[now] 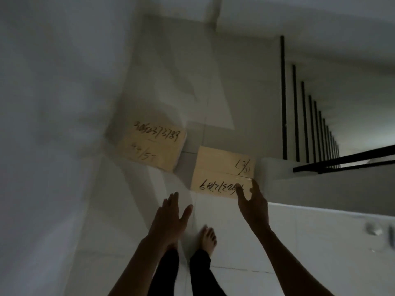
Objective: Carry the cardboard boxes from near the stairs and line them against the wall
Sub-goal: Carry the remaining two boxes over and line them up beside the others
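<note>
Dim view down onto a pale tiled floor [230,227]. Two flat tan cardboard boxes with black handwritten numbers lie on it. The left box [147,144] is at 11 o'clock from the bare foot [208,238], blurred, its far long edge against the white wall [53,103]. The right box [223,171] is at 12 to 1 o'clock, apart from the left one with a strip of bare tile between them, its right edge near the stair drop by the black metal railing [303,122].

Right hand [253,201]: spread wide, fingertips over the right box's near right corner; contact unclear, not gripping. Left hand [173,214]: open, fingers extended, empty, hovering short of the box's near left edge.

Open tile around the feet; wall close at 9 o'clock, stairwell at 2 o'clock.
</note>
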A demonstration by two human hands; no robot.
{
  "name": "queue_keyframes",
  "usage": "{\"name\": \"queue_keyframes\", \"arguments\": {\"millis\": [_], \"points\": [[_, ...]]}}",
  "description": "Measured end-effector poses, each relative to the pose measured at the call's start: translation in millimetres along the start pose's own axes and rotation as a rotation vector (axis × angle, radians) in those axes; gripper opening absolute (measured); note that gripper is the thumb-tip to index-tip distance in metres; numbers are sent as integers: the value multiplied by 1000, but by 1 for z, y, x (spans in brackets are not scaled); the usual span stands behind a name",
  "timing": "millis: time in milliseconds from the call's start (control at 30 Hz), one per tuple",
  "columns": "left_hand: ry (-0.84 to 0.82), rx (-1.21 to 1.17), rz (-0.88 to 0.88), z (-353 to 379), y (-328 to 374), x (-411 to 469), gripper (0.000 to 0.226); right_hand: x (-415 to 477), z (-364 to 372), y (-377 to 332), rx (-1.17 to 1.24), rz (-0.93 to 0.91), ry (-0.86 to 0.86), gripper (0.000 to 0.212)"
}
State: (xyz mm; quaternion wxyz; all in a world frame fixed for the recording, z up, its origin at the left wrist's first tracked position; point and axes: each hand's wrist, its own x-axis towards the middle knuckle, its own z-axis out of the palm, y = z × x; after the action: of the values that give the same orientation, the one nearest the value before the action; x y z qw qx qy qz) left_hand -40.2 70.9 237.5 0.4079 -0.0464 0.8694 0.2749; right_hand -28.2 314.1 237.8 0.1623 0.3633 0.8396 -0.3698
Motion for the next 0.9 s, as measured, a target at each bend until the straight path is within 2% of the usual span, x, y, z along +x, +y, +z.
{"name": "queue_keyframes", "arguments": {"millis": [167, 267, 400, 467, 533, 600, 700, 767, 900], "points": [[-52, -3, 16, 47, -5, 146, 84, 115, 63, 63, 29, 141, 49, 67], [-45, 3, -19, 63, -11, 221, 89, 175, 93, 100, 7, 232, 40, 80], [-32, -118, -120, 84, -22, 297, 92, 231, 115, 145, -18, 313, 49, 94], [-22, -198, -185, 96, -26, 323, 96, 252, 121, 164, 26, 354, 49, 103], [-23, -275, -225, 111, -28, 343, 95, 266, 125, 177, 138, 387, -29, 108], [2, -315, -217, 127, -26, 354, 85, 274, 129, 190, 249, 360, -116, 95], [78, -377, -173, 141, -21, 352, 65, 267, 129, 194, 314, 290, -111, 65], [109, -403, -173, 139, -21, 342, 61, 254, 125, 187, 344, 304, -101, 59], [125, -422, -177, 113, -18, 292, 59, 212, 101, 159, 374, 362, -68, 61]]}}
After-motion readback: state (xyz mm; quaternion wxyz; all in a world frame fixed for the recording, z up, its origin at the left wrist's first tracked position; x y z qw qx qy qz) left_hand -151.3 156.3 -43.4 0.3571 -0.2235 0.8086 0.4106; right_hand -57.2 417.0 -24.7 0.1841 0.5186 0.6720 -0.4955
